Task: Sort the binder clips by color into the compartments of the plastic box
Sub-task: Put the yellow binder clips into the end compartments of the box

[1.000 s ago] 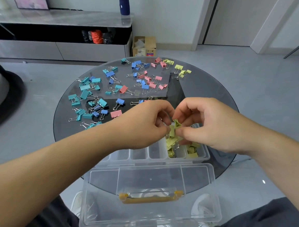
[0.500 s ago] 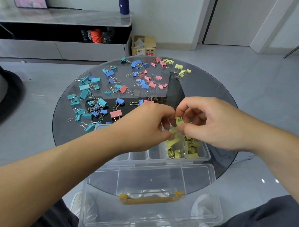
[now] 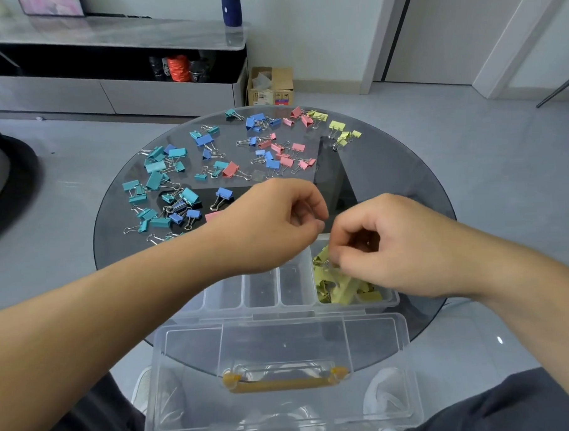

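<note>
We're filling the plastic box (image 3: 290,309), 3 o'clock compartment, with yellow clips (image 3: 338,284). Over them the right hand (image 3: 402,246) is curled, grip unclear; left hand (image 3: 270,225) curled, empty. Next: loose yellows (image 3: 341,133), 1 o'clock on the table (image 3: 389,178).

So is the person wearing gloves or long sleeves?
No gloves. The left hand and right hand are bare, with no rings or watch that I can see. The forearms are bare too, no sleeves showing. Dark grey clothing covers the lap.
</note>
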Demonstrator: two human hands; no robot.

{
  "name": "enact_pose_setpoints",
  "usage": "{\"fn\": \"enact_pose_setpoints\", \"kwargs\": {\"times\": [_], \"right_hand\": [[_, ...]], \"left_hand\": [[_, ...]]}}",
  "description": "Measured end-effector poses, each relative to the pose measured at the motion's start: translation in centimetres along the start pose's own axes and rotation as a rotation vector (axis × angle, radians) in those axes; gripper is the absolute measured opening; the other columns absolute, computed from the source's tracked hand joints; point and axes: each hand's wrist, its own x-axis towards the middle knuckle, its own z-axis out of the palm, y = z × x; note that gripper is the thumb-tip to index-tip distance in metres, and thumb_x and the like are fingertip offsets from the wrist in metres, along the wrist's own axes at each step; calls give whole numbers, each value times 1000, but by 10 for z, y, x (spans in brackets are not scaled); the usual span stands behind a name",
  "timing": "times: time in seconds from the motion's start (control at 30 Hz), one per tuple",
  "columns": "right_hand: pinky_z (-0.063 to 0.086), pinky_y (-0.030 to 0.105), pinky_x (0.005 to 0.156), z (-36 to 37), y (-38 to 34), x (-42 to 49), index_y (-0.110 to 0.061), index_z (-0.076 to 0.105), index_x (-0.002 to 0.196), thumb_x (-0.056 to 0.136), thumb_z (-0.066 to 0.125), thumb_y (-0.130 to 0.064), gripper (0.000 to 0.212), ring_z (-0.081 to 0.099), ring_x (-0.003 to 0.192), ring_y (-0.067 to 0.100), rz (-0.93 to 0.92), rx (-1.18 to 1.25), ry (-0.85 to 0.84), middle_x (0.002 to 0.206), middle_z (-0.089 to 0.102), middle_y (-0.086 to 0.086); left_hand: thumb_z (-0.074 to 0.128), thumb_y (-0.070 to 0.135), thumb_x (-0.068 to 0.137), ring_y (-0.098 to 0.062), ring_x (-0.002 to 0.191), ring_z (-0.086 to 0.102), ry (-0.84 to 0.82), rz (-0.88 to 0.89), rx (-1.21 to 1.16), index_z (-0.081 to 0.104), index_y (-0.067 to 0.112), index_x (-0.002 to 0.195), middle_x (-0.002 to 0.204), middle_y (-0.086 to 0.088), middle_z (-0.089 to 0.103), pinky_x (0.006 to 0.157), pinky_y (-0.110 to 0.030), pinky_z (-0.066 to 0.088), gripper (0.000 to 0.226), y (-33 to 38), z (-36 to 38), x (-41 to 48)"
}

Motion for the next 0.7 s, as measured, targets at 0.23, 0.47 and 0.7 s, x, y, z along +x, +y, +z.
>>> {"fn": "enact_pose_setpoints", "kwargs": {"times": [0.23, 0.47, 0.7], "right_hand": [[50, 26, 57, 7, 0, 2, -33, 64, 82, 84, 59, -26, 9, 61, 71, 7, -63, -164, 83, 72, 63, -13], [51, 23, 64, 6, 0, 1, -33, 65, 79, 81, 71, -32, 7, 59, 76, 1, -55, -269, -38, 75, 61, -17], [49, 17, 61, 7, -5, 1, -31, 65, 75, 79, 66, -33, 4, 60, 73, -2, -30, -158, -85, 73, 63, -16]], "left_hand": [[61, 18, 90, 0, 66, 63, -34, 1, 56, 66, 33, 92, 80, 10, 69, 61, -17, 53, 17, 0, 2, -2], [61, 20, 91, 2, 68, 62, -36, 3, 60, 66, 33, 92, 80, 12, 68, 57, -10, 49, 14, -1, 3, -1], [59, 20, 91, 6, 69, 60, -34, 2, 78, 66, 35, 91, 81, 14, 68, 57, -6, 44, 17, -1, 3, 1]]}}
